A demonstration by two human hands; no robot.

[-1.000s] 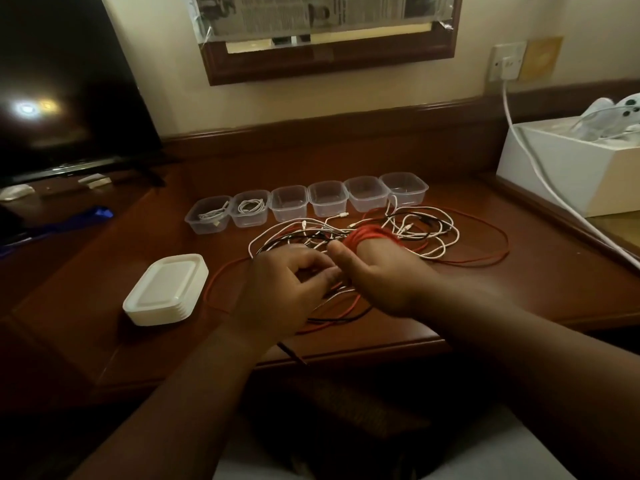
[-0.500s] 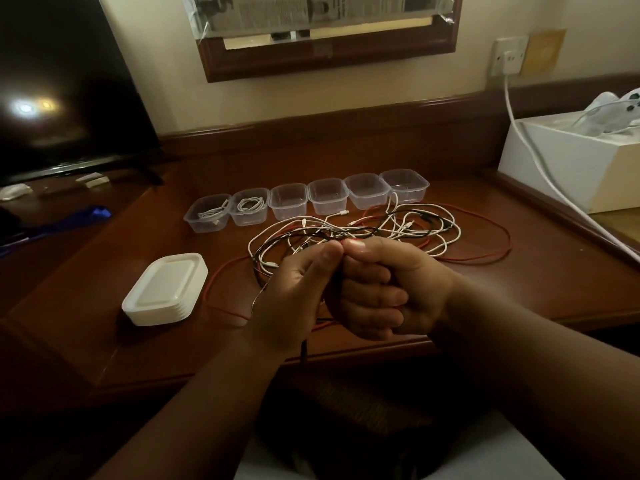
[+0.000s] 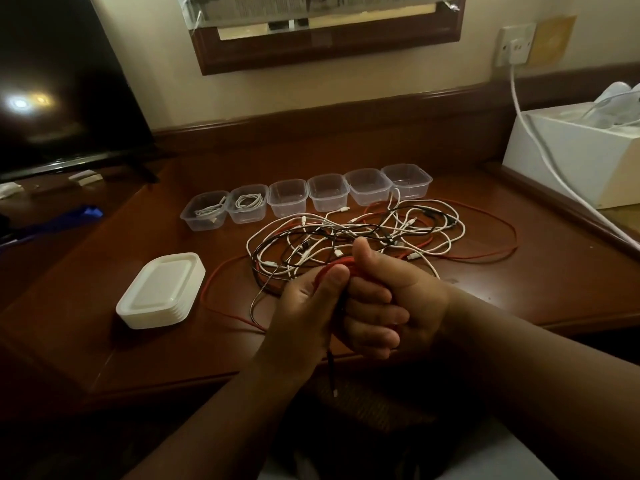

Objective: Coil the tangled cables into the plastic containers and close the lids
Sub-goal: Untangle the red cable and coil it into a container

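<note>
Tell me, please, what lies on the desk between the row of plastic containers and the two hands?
In the head view, the tangled cables lie between the containers and both hands.

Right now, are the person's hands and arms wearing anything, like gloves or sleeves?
No. The left hand and right hand are bare, with no gloves, and I can see no rings. Both forearms are bare too: no sleeves, watch or bracelet show in the dim light.

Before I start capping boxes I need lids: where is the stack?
The stack of white lids sits on the desk's left side, in front of the container row, left of the tangled cables.
</note>
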